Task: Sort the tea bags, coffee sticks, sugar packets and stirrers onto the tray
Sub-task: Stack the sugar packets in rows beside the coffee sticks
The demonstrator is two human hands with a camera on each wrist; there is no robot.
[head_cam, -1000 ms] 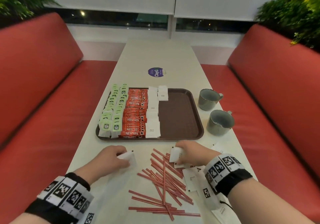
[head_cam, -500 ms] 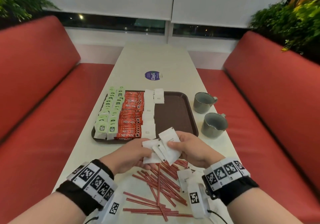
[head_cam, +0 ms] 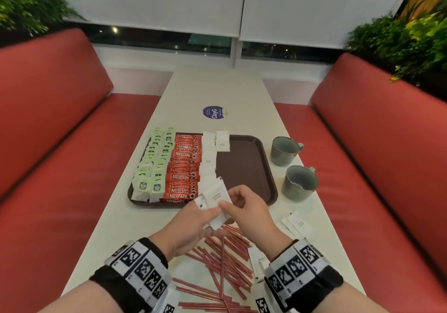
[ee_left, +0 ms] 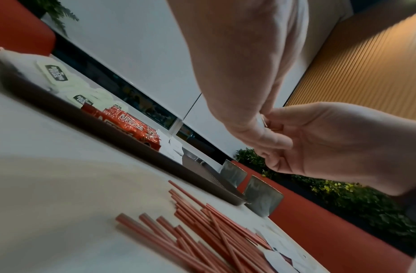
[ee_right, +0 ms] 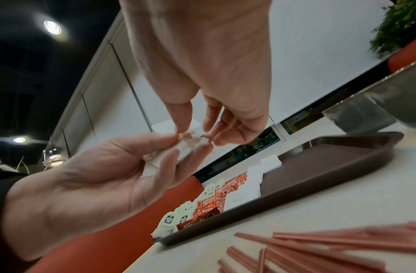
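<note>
Both hands meet above the table's near part, just short of the brown tray [head_cam: 244, 167]. My left hand [head_cam: 193, 223] holds a small stack of white sugar packets [head_cam: 215, 197] between thumb and fingers. My right hand [head_cam: 244, 206] pinches the same packets [ee_right: 188, 146] from the other side. On the tray lie rows of green tea bags [head_cam: 154, 165], red coffee sticks [head_cam: 185, 167] and white sugar packets [head_cam: 209, 157]. Red stirrers [head_cam: 225, 259] lie scattered on the table under my wrists. More sugar packets [head_cam: 298, 223] lie loose to the right.
Two grey cups [head_cam: 285, 150] [head_cam: 300, 183] stand right of the tray. A purple round sticker [head_cam: 213, 112] sits on the table beyond it. Red bench seats [head_cam: 60, 128] flank the table on both sides, with plants [head_cam: 406, 44] behind them.
Both hands lifted sugar packets off the table and brought them together in front of the tray. The packets now sit gathered in one stack between the two hands.
</note>
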